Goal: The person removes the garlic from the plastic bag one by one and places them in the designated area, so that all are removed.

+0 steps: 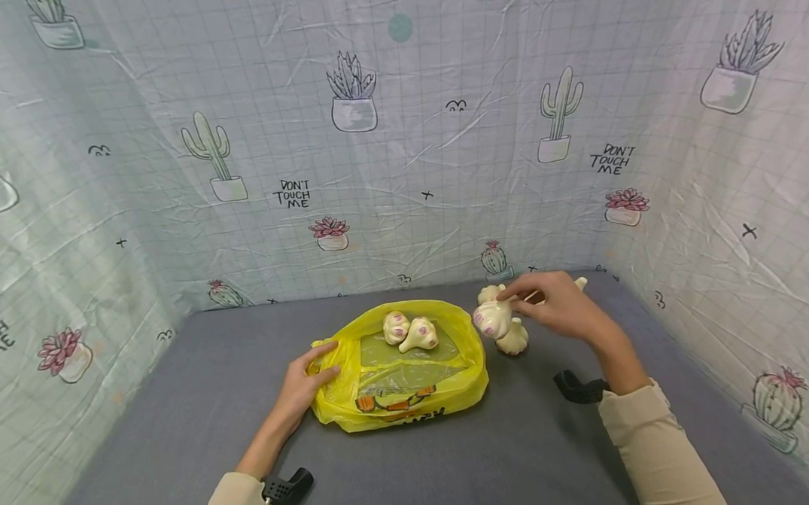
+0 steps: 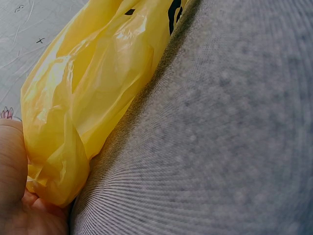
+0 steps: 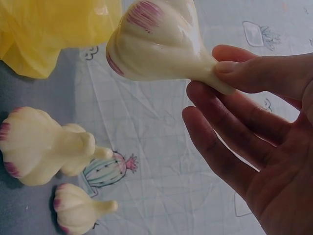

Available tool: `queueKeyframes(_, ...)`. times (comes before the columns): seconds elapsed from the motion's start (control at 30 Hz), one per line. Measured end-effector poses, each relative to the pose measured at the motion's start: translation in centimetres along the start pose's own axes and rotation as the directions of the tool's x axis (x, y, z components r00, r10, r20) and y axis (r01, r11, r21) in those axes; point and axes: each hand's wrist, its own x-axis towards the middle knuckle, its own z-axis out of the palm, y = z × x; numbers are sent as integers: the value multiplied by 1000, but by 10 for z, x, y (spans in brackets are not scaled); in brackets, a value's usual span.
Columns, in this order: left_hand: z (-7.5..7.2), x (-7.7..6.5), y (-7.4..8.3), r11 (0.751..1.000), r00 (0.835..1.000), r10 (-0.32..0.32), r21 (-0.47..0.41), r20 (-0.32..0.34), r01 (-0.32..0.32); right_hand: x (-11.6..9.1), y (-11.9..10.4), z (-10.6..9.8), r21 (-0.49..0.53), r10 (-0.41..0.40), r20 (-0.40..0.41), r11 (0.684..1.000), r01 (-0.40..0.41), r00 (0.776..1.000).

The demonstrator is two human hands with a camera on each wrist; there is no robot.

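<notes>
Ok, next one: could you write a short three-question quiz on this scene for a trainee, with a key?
1. How many garlic bulbs can be seen inside the yellow bag?
2. True or false: the left hand is touching the yellow bag.
3. By which part does the right hand pinch the held bulb?

Key:
1. Two.
2. True.
3. Its stem.

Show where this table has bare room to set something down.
Free on the table: its left, between wall cloth and left forearm; its front, between yellow bag, left forearm and right forearm. Crowded: right of the bag, where loose garlic bulbs sit by the right hand.
</notes>
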Motion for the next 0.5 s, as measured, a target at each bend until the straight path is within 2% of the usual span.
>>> queueKeyframes(0.5,0,0,0,1000,1000,-4,7,-4,4,-2,9,-6,8,46,2,999,-46,999)
